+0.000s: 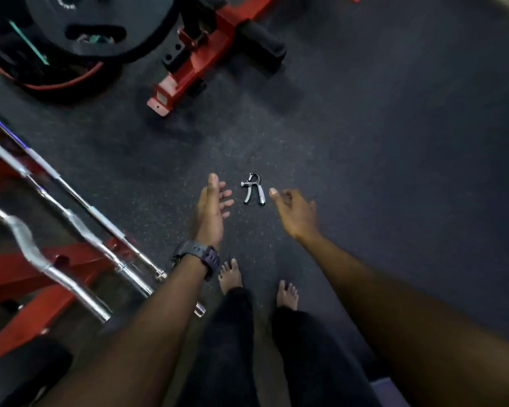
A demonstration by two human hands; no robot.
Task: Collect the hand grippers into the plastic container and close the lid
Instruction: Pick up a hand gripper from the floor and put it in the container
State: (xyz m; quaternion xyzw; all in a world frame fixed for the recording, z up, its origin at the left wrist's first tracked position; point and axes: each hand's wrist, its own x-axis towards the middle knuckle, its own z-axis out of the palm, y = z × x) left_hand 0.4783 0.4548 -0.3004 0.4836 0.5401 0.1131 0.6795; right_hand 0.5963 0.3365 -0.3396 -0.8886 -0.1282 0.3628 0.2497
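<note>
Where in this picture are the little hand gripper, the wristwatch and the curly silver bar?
hand gripper [253, 190]: head view, on the joint where its two handles meet.
wristwatch [199, 257]: head view, on the dark strap at the left wrist.
curly silver bar [27, 242]: head view, on a bend of the chrome bar.

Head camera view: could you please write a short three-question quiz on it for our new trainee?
1. True or false: the hand gripper lies on the floor between the left hand and the right hand.
2. Multiple choice: the left wrist wears A) a glove, B) a dark watch, C) nothing.
3. Short answer: is the plastic container in view, and is either hand holding anything?

Key
1. True; neither hand touches it.
2. B.
3. No container is in view; both hands are open and empty.
</note>
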